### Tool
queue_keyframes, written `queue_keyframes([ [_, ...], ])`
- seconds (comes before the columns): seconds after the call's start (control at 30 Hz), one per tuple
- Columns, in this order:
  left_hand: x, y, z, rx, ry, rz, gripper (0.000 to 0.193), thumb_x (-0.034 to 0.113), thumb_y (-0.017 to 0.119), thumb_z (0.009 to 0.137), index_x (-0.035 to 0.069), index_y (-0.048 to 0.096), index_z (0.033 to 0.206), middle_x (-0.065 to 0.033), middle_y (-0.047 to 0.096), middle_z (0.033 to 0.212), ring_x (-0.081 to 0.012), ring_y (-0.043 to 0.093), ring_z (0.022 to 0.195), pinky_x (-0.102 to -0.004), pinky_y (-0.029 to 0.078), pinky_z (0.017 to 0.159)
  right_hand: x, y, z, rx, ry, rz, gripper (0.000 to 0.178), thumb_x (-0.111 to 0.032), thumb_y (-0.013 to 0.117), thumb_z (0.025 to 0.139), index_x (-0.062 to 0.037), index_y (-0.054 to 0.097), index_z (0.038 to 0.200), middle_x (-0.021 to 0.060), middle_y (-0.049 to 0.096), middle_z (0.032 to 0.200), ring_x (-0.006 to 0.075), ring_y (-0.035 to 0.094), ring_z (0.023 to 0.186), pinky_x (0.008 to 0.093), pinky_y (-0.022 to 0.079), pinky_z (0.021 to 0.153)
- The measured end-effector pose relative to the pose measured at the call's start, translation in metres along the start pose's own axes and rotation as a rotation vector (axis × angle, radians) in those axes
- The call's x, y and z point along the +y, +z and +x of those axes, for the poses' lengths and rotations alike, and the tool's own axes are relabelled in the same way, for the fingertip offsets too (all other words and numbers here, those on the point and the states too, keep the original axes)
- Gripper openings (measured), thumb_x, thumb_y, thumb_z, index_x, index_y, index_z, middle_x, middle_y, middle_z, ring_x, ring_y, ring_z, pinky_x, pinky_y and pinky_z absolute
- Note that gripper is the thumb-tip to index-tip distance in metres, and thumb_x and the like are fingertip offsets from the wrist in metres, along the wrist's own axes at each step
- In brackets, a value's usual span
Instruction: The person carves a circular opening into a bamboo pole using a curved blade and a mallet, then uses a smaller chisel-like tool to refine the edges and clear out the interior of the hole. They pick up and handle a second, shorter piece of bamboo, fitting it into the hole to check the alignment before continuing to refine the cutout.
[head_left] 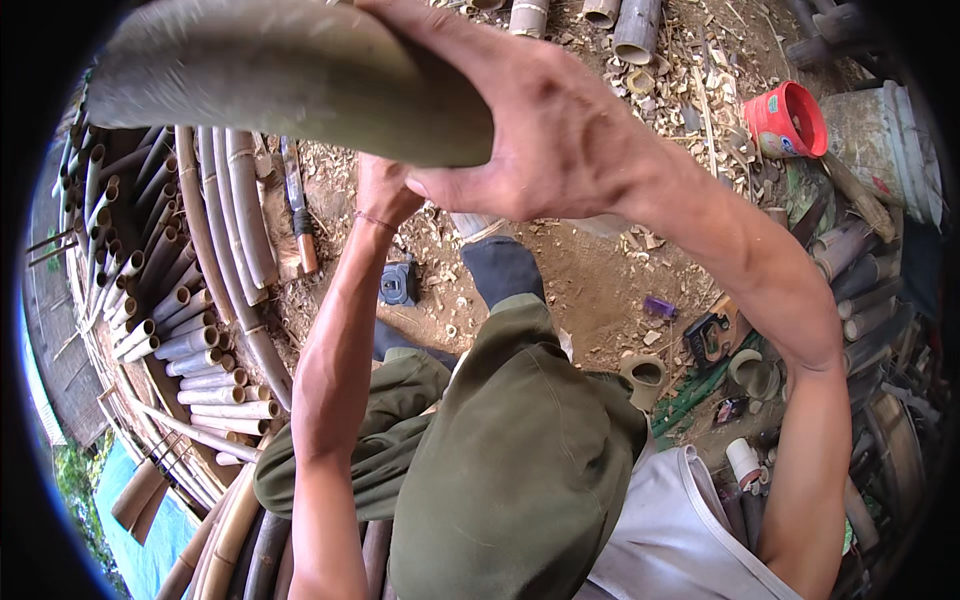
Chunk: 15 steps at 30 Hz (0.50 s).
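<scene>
Head view: a thick green-brown bamboo tube (290, 85) is held up close, above the tape measure (399, 284) that lies on the soil (600, 285); the tube's left end is blurred. The right hand (555, 125) wraps the tube's right end, its thumb beneath and its fingers reaching over the upper side, partly cut off at the top, so I cannot tell whether they press together. The left hand (383, 183) is raised behind the tube, just above the tape measure, a thin cord (377, 219) around its wrist; its fingers are hidden, and I cannot tell whether they are spread or closed. Left of the tape measure lie a wooden-handled knife (300, 222) and, beyond it, stacked bamboo poles (205, 345). Well to its right, higher up, is a red bucket (768, 125).
</scene>
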<state>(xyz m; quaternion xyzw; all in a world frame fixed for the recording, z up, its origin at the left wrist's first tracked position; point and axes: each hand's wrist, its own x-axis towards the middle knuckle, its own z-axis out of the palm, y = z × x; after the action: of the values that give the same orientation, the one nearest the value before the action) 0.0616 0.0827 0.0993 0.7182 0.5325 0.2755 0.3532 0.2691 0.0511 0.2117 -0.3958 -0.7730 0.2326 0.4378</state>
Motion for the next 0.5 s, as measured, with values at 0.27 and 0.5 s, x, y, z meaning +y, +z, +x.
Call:
queue_keyframes([
  [0.27,-0.033,0.003,-0.027,-0.219,-0.091,-0.471,0.013,0.000,0.059,0.093,0.000,0.068,0.102,-0.0059,0.073,0.089,-0.0143,0.068,0.082,-0.0300,0.056,0.071,0.020,0.010,-0.032,-0.489,0.390,-0.124,0.095,-0.027,0.073,0.071,-0.0175,0.027,0.153,0.0241,0.059,0.124,0.0380,0.066,0.103,0.0448,0.055,0.095],
  [0.5,-0.014,0.010,-0.026,-0.478,0.000,-0.509,0.022,-0.009,0.060,0.074,0.004,0.060,0.092,-0.0069,0.071,0.097,-0.0167,0.065,0.097,-0.0352,0.052,0.084,0.032,0.012,-0.099,-0.100,0.627,0.226,0.097,-0.020,0.074,0.073,-0.0027,0.023,0.153,0.0206,0.048,0.141,0.0287,0.050,0.128,0.0371,0.039,0.109],
])
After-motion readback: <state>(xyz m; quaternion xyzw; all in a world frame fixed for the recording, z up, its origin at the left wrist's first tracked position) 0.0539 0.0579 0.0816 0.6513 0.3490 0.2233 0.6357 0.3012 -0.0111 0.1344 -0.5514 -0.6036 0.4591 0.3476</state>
